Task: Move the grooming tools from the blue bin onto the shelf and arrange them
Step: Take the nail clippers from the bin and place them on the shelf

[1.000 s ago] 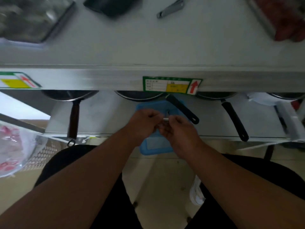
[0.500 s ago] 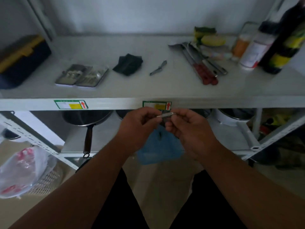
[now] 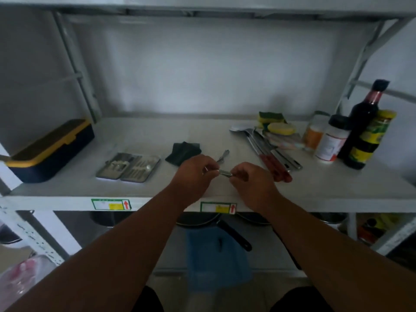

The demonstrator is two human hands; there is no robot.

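My left hand [image 3: 195, 174] and my right hand [image 3: 249, 180] both pinch a small metal grooming tool [image 3: 224, 172], holding it level just above the front of the white shelf [image 3: 315, 192]. Behind my hands another metal nail clipper [image 3: 224, 155] lies on the shelf. An open grooming kit case [image 3: 128, 167] with several steel tools lies to the left, and a dark pouch [image 3: 183, 152] sits beside it. The blue bin [image 3: 216, 257] stands on the lower shelf under my arms, with a small dark item inside.
A navy and yellow box [image 3: 49, 149] stands at the shelf's left end. Red-handled utensils [image 3: 270, 152], sponges [image 3: 276, 124], jars and a dark bottle [image 3: 362, 122] crowd the right. Pans with black handles [image 3: 234, 235] hang under the shelf. A plastic bag [image 3: 20, 275] sits low left.
Both hands lifted the small metal tool from over the blue bin up to shelf height. My view tilted upward from the lower shelf to the shelf top.
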